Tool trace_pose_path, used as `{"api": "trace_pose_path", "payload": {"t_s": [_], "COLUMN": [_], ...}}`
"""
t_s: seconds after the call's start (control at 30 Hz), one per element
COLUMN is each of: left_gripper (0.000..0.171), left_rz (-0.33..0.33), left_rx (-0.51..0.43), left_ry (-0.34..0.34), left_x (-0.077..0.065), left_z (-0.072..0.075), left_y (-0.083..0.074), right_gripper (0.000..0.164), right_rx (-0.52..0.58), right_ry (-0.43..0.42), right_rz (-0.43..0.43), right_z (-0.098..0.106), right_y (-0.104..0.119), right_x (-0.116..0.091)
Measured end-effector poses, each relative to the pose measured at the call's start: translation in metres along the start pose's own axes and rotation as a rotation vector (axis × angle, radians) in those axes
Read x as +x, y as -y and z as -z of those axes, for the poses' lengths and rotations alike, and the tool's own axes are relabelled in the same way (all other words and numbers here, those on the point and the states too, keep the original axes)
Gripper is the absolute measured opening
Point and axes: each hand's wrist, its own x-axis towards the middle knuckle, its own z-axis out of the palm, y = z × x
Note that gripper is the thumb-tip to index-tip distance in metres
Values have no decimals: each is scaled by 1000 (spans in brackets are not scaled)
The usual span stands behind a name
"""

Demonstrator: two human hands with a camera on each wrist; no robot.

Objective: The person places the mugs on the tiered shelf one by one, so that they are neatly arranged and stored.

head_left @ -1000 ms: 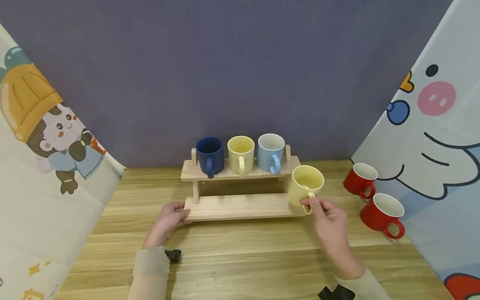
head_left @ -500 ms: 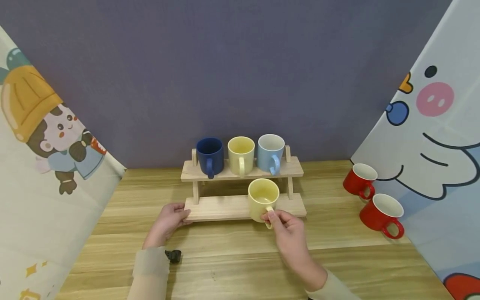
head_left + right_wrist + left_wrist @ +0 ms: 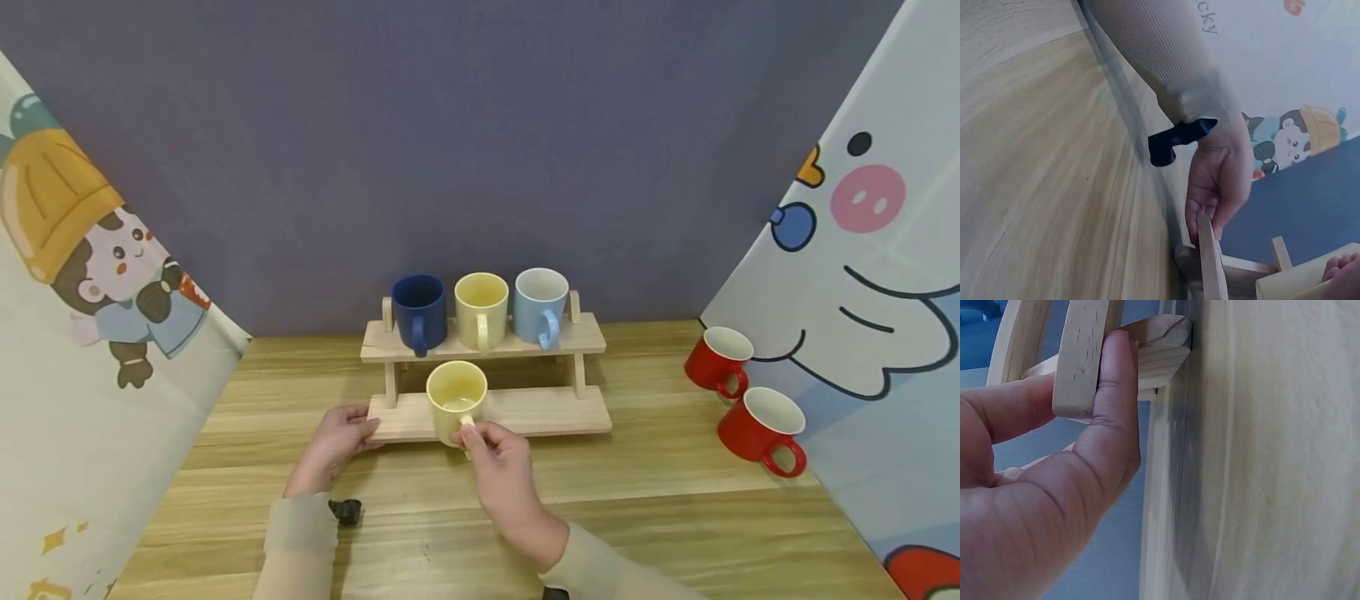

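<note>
My right hand (image 3: 506, 471) pinches the handle of a pale yellow mug (image 3: 456, 390), which is upright over the left half of the wooden rack's lower shelf (image 3: 547, 412). In the right wrist view, part of the yellow mug (image 3: 1297, 275) shows at the lower right corner. My left hand (image 3: 337, 442) grips the left end of that same shelf. The left wrist view shows the shelf's end (image 3: 1079, 369) between thumb and fingers. On the upper shelf stand a dark blue mug (image 3: 411, 312), a second yellow mug (image 3: 472, 317) and a light blue mug (image 3: 531, 310), handles forward.
Two red mugs, a rear one (image 3: 705, 362) and a front one (image 3: 742, 432), sit on the wooden table (image 3: 420, 533) at the right, beside a printed side panel (image 3: 885, 292). A grey-blue backdrop (image 3: 480, 150) rises behind the rack.
My right hand has carried the yellow mug leftward, from the right end of the lower shelf to its left half. The left hand stays at the shelf's left end.
</note>
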Motion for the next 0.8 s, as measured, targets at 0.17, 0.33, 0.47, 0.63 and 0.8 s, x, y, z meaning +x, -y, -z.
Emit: {"api": "trace_pose_path", "payload": {"t_s": [0.17, 0.33, 0.47, 0.63, 0.8], "left_gripper": [43, 43, 42, 41, 40], "left_rz": [-2, -6, -2, 4, 3], "left_rx": [12, 12, 13, 4, 5], "left_ry": [17, 24, 22, 12, 8], "left_x": [-1, 1, 2, 3, 2], "left_z": [1, 1, 1, 1, 1], "left_y": [1, 0, 0, 0, -1], "right_gripper": [18, 17, 17, 19, 17], "right_rx": [53, 106, 97, 66, 83], "right_ry": [-9, -37, -64, -98, -99], "right_rz": [-5, -14, 7, 16, 7], "right_z": [-24, -42, -51, -60, -68], "right_y": [-4, -12, -19, -26, -33], "right_x": [1, 2, 3, 7, 9]}}
